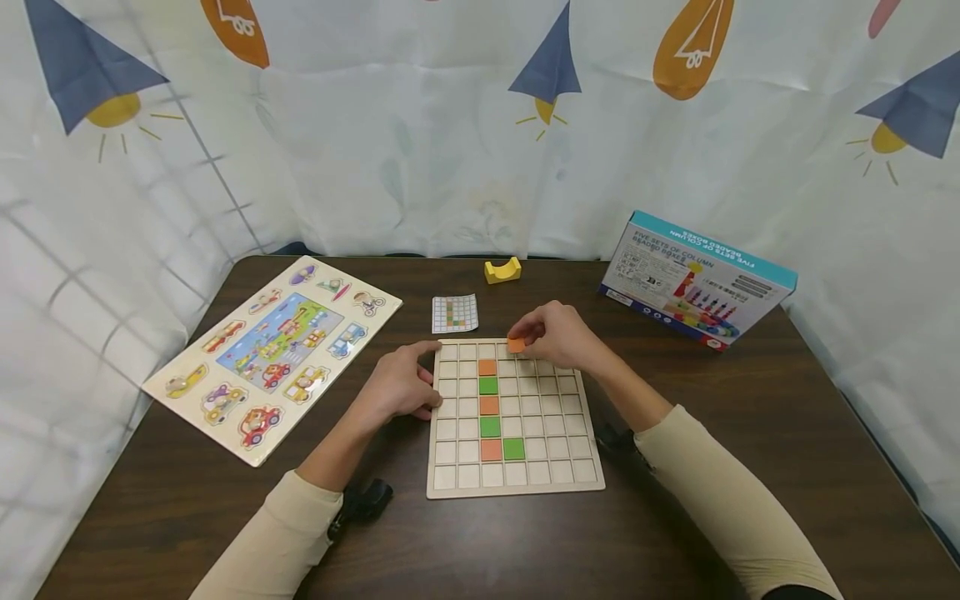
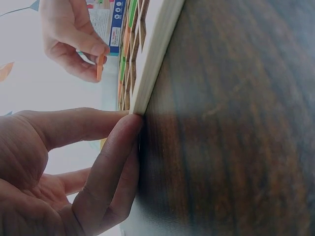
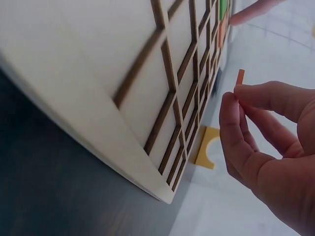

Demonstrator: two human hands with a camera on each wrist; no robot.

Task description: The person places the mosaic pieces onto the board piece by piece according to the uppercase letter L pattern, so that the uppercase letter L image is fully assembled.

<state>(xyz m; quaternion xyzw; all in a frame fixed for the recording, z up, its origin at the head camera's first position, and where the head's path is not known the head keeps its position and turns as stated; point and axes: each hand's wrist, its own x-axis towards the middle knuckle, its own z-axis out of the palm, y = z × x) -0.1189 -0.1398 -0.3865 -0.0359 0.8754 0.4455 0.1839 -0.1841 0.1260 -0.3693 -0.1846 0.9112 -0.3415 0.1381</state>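
A pale wooden grid board (image 1: 517,493) lies on the table in front of me. Its third column carries orange tiles (image 1: 489,405) alternating with green tiles (image 1: 490,427); another green tile (image 1: 513,449) sits one cell to the right of the lowest orange one. My left hand (image 1: 397,383) holds the board's left edge, thumb and fingertips right at the rim (image 2: 135,105). Between thumb and fingers, my right hand (image 1: 558,335) pinches an orange tile (image 3: 240,77) over the board's top row, near the fourth column. That tile is tilted on edge in the right wrist view.
A small pattern card (image 1: 454,314) with a printed grid lies just behind the board. Behind it stands a yellow notched block (image 1: 502,270). A picture puzzle board (image 1: 202,398) is at the left, and a printed toy box (image 1: 697,283) stands at the back right.
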